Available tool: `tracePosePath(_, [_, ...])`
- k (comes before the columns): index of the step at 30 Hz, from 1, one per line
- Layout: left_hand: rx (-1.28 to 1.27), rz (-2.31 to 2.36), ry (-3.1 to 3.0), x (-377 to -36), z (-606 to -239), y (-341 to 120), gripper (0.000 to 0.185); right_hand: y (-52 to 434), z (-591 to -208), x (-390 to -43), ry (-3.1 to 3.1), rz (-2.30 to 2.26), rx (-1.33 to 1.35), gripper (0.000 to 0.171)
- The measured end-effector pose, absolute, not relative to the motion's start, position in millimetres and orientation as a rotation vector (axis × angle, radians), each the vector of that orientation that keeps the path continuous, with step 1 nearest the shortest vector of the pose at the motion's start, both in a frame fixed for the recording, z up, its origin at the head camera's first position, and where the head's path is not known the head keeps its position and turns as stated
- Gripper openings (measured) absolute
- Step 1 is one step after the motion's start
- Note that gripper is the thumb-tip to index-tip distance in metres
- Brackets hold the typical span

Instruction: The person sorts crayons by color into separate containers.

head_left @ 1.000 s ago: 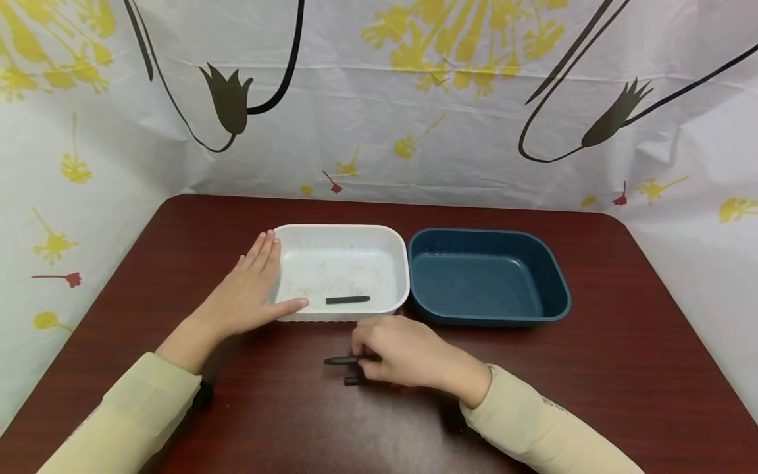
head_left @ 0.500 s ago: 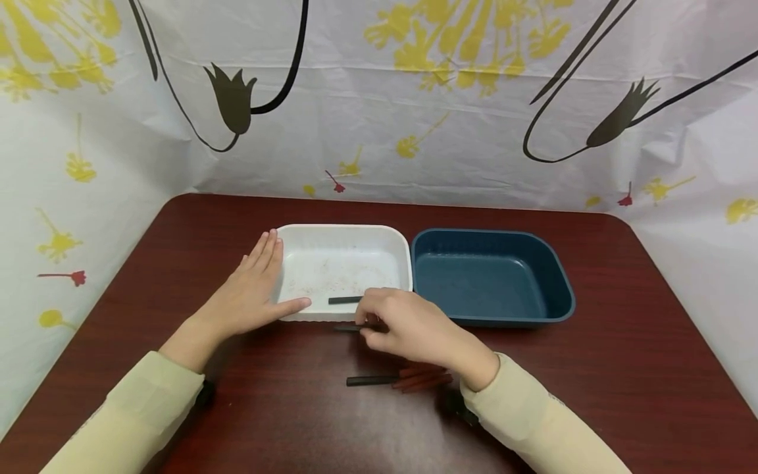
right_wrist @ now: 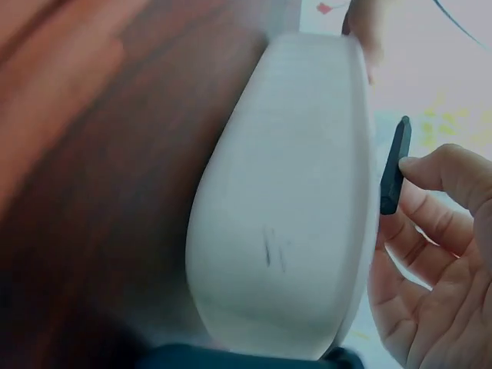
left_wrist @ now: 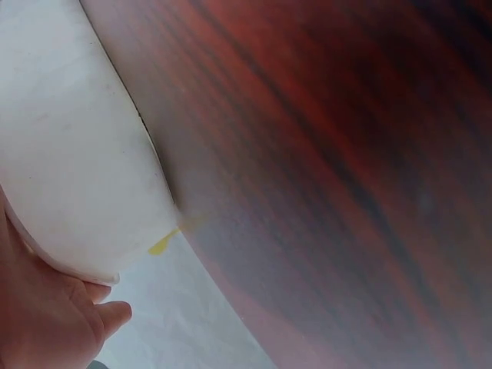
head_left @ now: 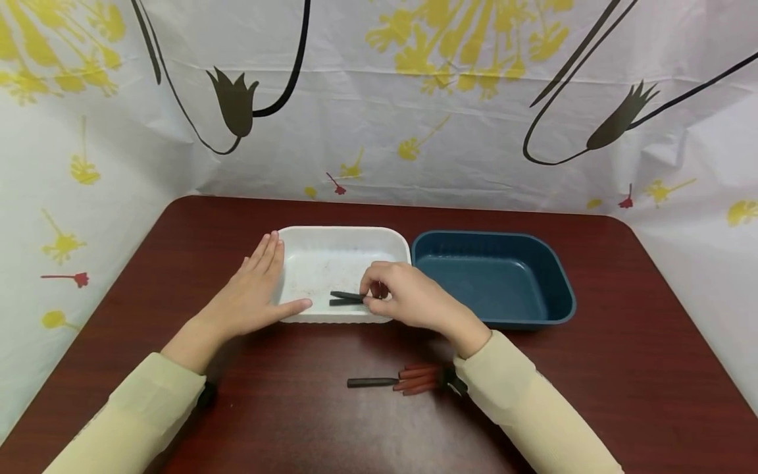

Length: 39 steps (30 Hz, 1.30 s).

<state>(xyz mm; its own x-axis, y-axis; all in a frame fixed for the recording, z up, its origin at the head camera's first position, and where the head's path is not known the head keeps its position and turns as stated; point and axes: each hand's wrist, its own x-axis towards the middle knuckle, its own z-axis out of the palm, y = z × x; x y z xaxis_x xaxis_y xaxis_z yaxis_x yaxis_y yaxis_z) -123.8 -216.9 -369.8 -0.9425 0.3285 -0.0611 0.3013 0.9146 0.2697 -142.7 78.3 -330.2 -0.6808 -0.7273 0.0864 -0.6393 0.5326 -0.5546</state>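
My right hand (head_left: 387, 299) hovers over the front of the white tray (head_left: 308, 234) and pinches a black stick (head_left: 346, 295) by its right end. The same stick (right_wrist: 393, 165) shows at my fingertips (right_wrist: 430, 165) in the right wrist view, above the tray's rim (right_wrist: 307, 192). A second black stick (head_left: 342, 303) lies on the tray floor just under it. My left hand (head_left: 254, 289) rests flat against the tray's left wall, thumb along its front edge. The white tray's side (left_wrist: 69, 154) fills the left wrist view.
A dark blue tray (head_left: 556, 276) stands right of the white one, touching it. On the dark red table (head_left: 622, 368) near my right sleeve lie one black stick (head_left: 372, 382) and a few reddish-brown sticks (head_left: 419, 380). A patterned sheet (head_left: 379, 99) walls the back and sides.
My right hand lifted one black stick from the table and carried it forward over the white tray. The sticks left on the table came into view. The left hand stayed put.
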Motion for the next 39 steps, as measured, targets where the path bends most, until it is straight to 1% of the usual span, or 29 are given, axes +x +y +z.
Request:
tracePosePath(8, [0.482, 0.411, 2.971, -123.9, -368.7, -217.7, 0.118, 67.9, -329.7, -169.3, 2.531, -0.835, -1.136, 0.004])
tracePosePath(18, [0.49, 0.395, 2.976, -125.4, -368.6, -216.4, 0.118, 54.1, -339.9, -186.1, 2.497, -0.74, -1.164, 0.005])
tracePosePath(27, [0.484, 0.375, 2.972, -124.5, -368.6, -216.2, 0.117, 45.1, -347.8, -185.7, 2.49, -0.633, -1.12, 0.003])
tracePosePath(39, [0.481, 0.384, 2.966, -124.4, -368.4, -217.3, 0.117, 39.6, -354.4, -180.9, 2.546, -0.501, -1.031, 0.006])
